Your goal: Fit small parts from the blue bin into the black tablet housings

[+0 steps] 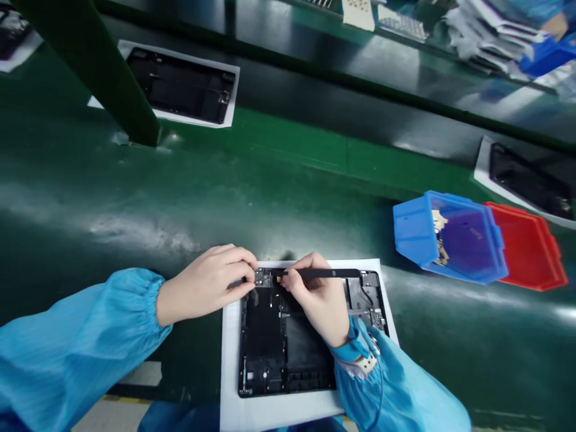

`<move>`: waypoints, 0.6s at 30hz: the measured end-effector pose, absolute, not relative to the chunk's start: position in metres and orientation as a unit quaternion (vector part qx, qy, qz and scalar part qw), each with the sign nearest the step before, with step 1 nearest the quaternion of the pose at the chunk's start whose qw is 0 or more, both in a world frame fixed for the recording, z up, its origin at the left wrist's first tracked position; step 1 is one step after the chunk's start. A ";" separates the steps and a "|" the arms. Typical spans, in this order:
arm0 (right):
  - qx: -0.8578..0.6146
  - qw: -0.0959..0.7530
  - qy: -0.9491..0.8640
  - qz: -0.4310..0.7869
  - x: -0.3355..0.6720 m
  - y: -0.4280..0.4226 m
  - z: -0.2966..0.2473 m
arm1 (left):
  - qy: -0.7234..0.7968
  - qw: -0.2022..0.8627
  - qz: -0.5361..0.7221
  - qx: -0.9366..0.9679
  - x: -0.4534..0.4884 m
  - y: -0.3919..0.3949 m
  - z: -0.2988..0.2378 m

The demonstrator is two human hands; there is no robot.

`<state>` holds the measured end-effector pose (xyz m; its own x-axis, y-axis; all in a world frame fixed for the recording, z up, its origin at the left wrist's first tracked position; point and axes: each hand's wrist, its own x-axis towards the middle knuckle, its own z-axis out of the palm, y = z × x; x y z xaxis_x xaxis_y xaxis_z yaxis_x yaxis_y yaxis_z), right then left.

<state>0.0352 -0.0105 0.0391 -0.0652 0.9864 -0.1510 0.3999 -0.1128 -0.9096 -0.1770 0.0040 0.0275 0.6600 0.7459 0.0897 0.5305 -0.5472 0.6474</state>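
A black tablet housing with its inner parts exposed lies on a white sheet in front of me. Slim black tweezers are gripped in my right hand, their tips near the housing's top edge. My left hand is closed at the upper left corner, thumb and fingers drawn together beside a small silvery piece. Whatever those fingers pinch is hidden. A blue wrist strap with a cord circles my right wrist.
To the right, a blue bin holding small metallic parts stands beside a red bin. Other tablet housings lie at the back left and far right. A green post rises at the upper left, below a shelf.
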 end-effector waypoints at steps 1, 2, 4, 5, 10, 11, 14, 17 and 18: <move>-0.599 0.331 -0.580 0.442 0.035 -0.010 0.039 | 0.370 0.297 0.180 0.862 -0.177 0.004 0.027; -0.598 0.333 -0.582 0.440 0.034 -0.010 0.039 | 0.369 0.296 0.179 0.863 -0.177 0.004 0.027; -0.596 0.333 -0.584 0.438 0.034 -0.010 0.039 | 0.368 0.295 0.177 0.864 -0.177 0.004 0.027; -0.596 0.332 -0.586 0.437 0.034 -0.010 0.039 | 0.368 0.295 0.176 0.864 -0.177 0.005 0.028; -0.596 0.324 -0.588 0.441 0.034 -0.009 0.038 | 0.368 0.298 0.169 0.865 -0.177 0.004 0.029; -0.595 0.323 -0.588 0.442 0.033 -0.009 0.038 | 0.369 0.296 0.169 0.865 -0.177 0.004 0.029; -0.594 0.322 -0.589 0.443 0.033 -0.010 0.038 | 0.371 0.292 0.168 0.865 -0.177 0.004 0.029; -0.595 0.322 -0.589 0.441 0.033 -0.010 0.038 | 0.371 0.293 0.166 0.865 -0.177 0.004 0.029; -0.595 0.321 -0.590 0.441 0.033 -0.011 0.038 | 0.371 0.294 0.166 0.865 -0.177 0.004 0.030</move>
